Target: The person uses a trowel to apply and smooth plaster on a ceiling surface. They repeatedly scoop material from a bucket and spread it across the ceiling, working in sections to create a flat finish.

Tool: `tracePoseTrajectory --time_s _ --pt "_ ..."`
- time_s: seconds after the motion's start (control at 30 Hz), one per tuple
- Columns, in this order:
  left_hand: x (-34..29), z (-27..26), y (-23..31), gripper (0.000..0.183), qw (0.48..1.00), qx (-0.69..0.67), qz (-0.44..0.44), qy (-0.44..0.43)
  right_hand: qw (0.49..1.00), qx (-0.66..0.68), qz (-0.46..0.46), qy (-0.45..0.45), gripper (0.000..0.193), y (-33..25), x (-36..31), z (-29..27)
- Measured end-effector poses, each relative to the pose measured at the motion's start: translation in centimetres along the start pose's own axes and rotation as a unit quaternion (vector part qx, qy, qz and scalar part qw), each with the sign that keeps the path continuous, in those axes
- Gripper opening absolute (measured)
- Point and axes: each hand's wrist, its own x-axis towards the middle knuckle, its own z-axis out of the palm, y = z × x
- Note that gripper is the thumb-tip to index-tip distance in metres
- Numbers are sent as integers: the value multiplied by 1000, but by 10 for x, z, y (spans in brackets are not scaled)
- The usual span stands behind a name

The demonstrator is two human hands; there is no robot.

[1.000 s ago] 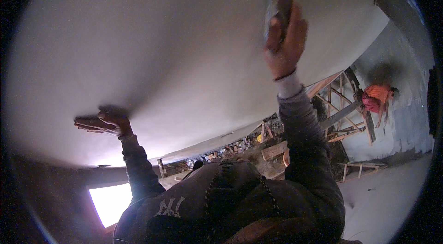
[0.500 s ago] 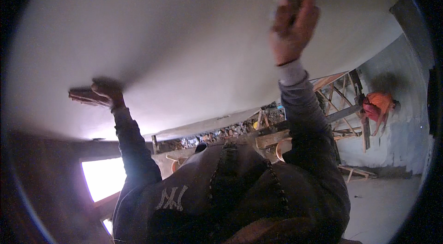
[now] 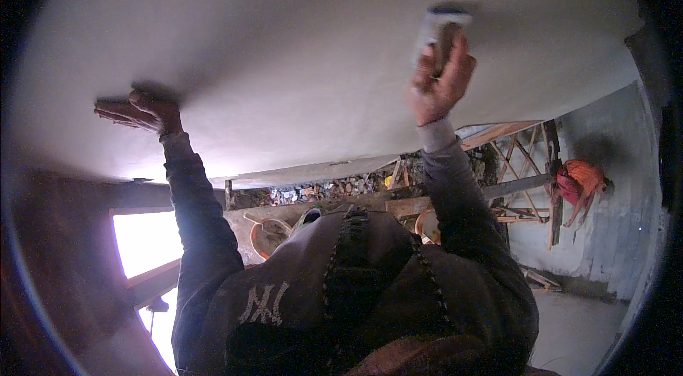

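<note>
A broad, pale plastered surface (image 3: 284, 70) spreads before me. Against its left part rests my left hand (image 3: 146, 113), held out flat with fingers straight and thumb apart; it holds nothing. Up at the right, my right hand (image 3: 442, 91) is closed around the handle of a trowel (image 3: 425, 38). The trowel's light grey blade lies at or very near the surface and is smeared by motion, so I cannot tell whether it touches.
Timber framing (image 3: 523, 155) stands at the right, with a person in orange (image 3: 585, 177) bending by a grey wall beyond it. Below me are rubble (image 3: 327, 191), a round bucket (image 3: 269, 237) and planks (image 3: 409, 207). A bright window opening (image 3: 146, 241) is at the left.
My right hand has come down toward me with the trowel, and the blade now shows. The left hand stays on the surface, slightly farther up and left in view. More of the bucket shows.
</note>
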Motion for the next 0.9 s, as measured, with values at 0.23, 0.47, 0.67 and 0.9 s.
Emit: tracePoseTrajectory --time_s 0.23,0.47,0.67,0.9 --pt "3 0 11 84 1000 -13 1 3 998 24 -46 39 58 -22 26 3" --pt "8 -13 37 93 1000 -18 -14 -14 992 -43 57 101 62 66 16 -10" --pt "7 -17 60 100 998 -19 -46 -45 993 -44 90 -59 64 88 -40 -31" --pt "13 -20 61 95 998 12 -33 -42 964 99 186 163 56 103 68 -41"
